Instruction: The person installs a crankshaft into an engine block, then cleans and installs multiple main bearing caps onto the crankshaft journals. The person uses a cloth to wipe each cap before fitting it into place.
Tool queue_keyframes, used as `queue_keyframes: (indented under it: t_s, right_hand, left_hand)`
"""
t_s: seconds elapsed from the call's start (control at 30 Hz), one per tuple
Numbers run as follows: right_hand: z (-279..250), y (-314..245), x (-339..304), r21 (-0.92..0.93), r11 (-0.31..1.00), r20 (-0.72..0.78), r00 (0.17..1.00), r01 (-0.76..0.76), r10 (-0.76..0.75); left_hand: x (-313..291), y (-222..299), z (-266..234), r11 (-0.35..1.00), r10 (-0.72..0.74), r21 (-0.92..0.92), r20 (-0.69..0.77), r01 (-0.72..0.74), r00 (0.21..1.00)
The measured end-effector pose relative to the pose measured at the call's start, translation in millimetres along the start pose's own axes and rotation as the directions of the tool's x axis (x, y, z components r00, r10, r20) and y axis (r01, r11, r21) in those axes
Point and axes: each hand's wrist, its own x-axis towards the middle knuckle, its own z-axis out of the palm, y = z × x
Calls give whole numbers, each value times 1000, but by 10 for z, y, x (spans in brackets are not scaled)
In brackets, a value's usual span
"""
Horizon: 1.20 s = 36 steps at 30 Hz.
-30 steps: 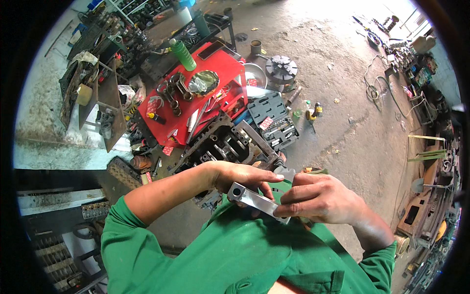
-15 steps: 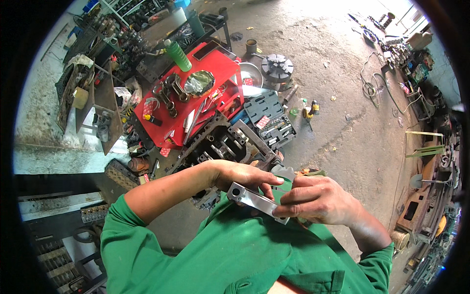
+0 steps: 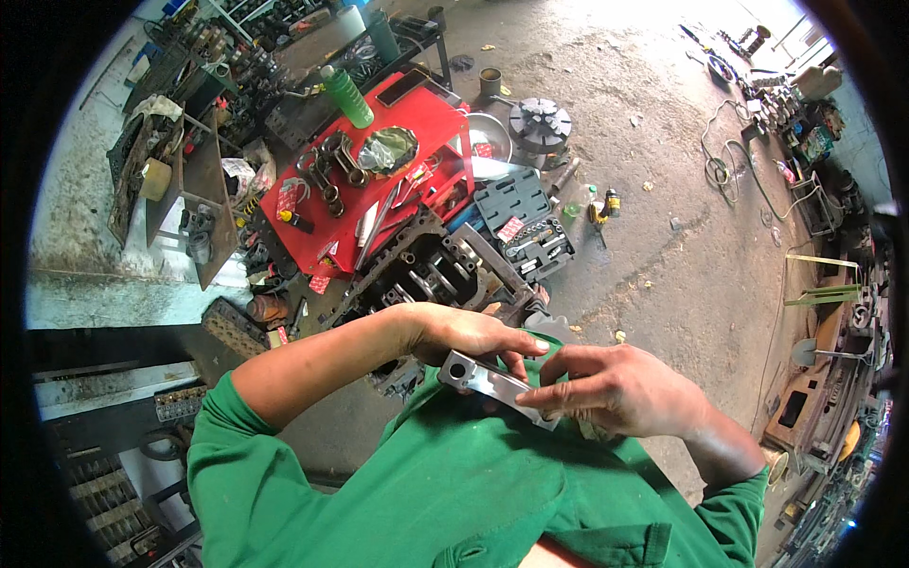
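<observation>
While both hands grip it, flat grey metal bar [image 3: 494, 386], machined, round hole at upper-left end, lies tilted over green shirt. Left hand [image 3: 464, 336] fingers curl over holed end; right hand [image 3: 615, 388] fingers pinch lower-right end. Beyond: greasy engine block [image 3: 431, 275] on concrete floor [image 3: 663, 189], red desk [image 3: 379, 180], open socket case [image 3: 525, 227].

The right hand [image 3: 615, 388] covers the metal bar's [image 3: 492, 383] lower end, hiding that grip.
</observation>
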Motion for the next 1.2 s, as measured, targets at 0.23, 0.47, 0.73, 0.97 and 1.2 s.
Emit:
queue_keyframes:
  t_s: [0.23,0.47,0.73,0.97,1.2]
  right_hand:
    - [14,-76,-17,255,881,101,917,-400,387]
    - [-31,-83,76,248,795,261,829,-553,495]
    - [-4,-25,143,197,763,309,777,-616,548]
    - [-153,223,102,369,743,379,820,-559,429]
    - [-87,258,22,711,622,78,916,-327,393]
  left_hand:
    - [-127,69,146,989,-21,138,-160,43,987]
    - [-166,100,288,984,-177,-50,-221,170,959]
    - [-108,-123,365,980,-84,-191,-194,47,977]
    - [-199,-47,386,955,293,134,-304,-264,907]
    - [-670,252,591,296,955,917,-285,-268,78]
